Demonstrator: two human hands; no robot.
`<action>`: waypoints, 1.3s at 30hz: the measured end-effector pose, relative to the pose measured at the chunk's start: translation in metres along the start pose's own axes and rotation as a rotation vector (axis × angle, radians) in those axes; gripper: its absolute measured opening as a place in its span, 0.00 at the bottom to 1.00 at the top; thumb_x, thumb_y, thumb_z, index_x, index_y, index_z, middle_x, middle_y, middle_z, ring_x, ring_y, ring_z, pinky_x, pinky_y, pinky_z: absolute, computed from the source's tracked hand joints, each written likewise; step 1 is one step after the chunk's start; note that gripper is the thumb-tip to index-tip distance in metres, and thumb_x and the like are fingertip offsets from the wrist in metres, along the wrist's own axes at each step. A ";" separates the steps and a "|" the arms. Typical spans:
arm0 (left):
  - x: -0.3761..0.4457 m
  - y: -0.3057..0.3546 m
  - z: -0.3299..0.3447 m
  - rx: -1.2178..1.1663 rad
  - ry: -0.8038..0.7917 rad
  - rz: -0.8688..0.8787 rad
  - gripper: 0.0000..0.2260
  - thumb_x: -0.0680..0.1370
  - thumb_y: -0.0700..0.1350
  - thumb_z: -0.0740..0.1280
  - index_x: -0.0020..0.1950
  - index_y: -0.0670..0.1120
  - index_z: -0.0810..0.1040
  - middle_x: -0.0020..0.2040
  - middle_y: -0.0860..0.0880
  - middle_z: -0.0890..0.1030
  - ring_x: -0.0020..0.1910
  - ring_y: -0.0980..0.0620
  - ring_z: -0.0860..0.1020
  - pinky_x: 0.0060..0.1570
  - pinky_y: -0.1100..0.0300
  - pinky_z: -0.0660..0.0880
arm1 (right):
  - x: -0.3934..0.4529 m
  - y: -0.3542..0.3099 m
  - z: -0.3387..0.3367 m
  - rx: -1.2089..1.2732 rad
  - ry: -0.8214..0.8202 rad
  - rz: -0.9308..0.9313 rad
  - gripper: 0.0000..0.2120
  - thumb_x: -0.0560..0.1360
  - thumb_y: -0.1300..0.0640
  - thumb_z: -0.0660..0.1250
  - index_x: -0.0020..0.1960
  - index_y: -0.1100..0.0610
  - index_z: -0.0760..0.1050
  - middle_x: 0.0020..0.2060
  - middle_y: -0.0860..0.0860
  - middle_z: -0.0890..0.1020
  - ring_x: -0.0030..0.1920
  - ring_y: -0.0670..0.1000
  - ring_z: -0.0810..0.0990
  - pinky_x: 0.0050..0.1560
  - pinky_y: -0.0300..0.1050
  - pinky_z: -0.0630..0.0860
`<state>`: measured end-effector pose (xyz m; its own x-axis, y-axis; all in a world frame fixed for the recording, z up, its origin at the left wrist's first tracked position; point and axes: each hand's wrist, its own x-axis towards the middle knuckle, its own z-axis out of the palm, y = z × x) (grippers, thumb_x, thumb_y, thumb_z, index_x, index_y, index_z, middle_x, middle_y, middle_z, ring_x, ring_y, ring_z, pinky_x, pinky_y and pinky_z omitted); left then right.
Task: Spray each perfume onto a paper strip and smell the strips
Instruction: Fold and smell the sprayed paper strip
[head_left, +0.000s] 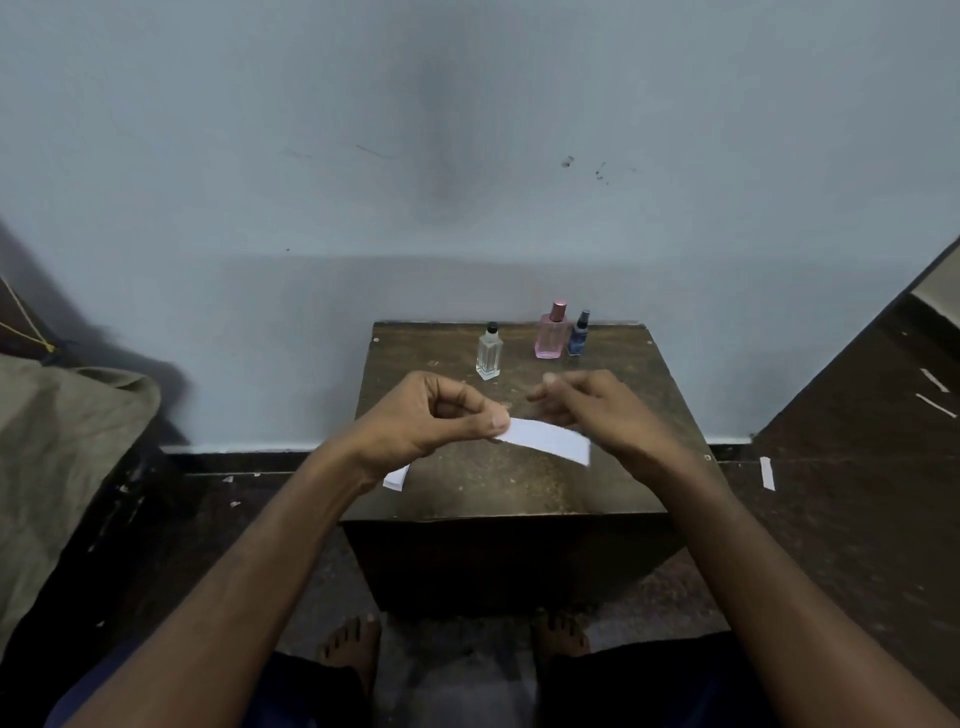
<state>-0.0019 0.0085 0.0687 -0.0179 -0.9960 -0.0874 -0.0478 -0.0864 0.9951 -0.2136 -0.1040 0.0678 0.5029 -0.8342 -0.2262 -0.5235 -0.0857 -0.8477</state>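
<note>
Three perfume bottles stand at the back of a small dark wooden table (519, 483): a clear one with a black cap (489, 354), a pink one with a pink cap (551, 332) and a small blue one (577, 335). My left hand (441, 415) pinches one end of a white paper strip (550, 440) above the table's middle. My right hand (597, 410) hovers just over the strip's other end, fingers loosely apart and blurred, holding nothing I can see. More white paper (397, 478) lies on the table, mostly hidden under my left wrist.
The table stands against a pale blue wall. Loose paper strips (767, 473) lie on the dark floor to the right. A bed with olive cloth (62, 441) is at the left. My bare feet (353, 649) rest below the table's front edge.
</note>
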 end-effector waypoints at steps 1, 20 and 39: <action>0.001 -0.002 0.001 0.017 -0.031 -0.008 0.02 0.77 0.39 0.75 0.46 0.41 0.86 0.37 0.53 0.87 0.29 0.66 0.74 0.28 0.71 0.63 | -0.002 -0.004 0.001 0.259 -0.089 0.036 0.24 0.87 0.44 0.56 0.62 0.61 0.82 0.52 0.55 0.89 0.55 0.55 0.87 0.48 0.39 0.81; 0.003 -0.010 -0.022 0.212 0.138 -0.096 0.09 0.74 0.47 0.79 0.50 0.43 0.89 0.44 0.54 0.89 0.46 0.61 0.85 0.47 0.75 0.74 | -0.008 -0.003 -0.019 0.621 -0.130 0.211 0.25 0.85 0.45 0.62 0.55 0.66 0.86 0.51 0.63 0.88 0.33 0.49 0.86 0.33 0.40 0.84; 0.000 -0.010 -0.013 0.572 0.210 0.010 0.16 0.67 0.56 0.84 0.39 0.48 0.82 0.31 0.52 0.85 0.27 0.65 0.76 0.32 0.75 0.68 | -0.006 -0.005 0.016 -0.231 -0.222 -0.464 0.09 0.76 0.55 0.77 0.55 0.50 0.87 0.44 0.45 0.89 0.46 0.44 0.87 0.51 0.46 0.85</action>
<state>0.0112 0.0093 0.0593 0.1733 -0.9848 -0.0094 -0.5785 -0.1095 0.8083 -0.2035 -0.0896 0.0656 0.8358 -0.5482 0.0289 -0.3374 -0.5545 -0.7607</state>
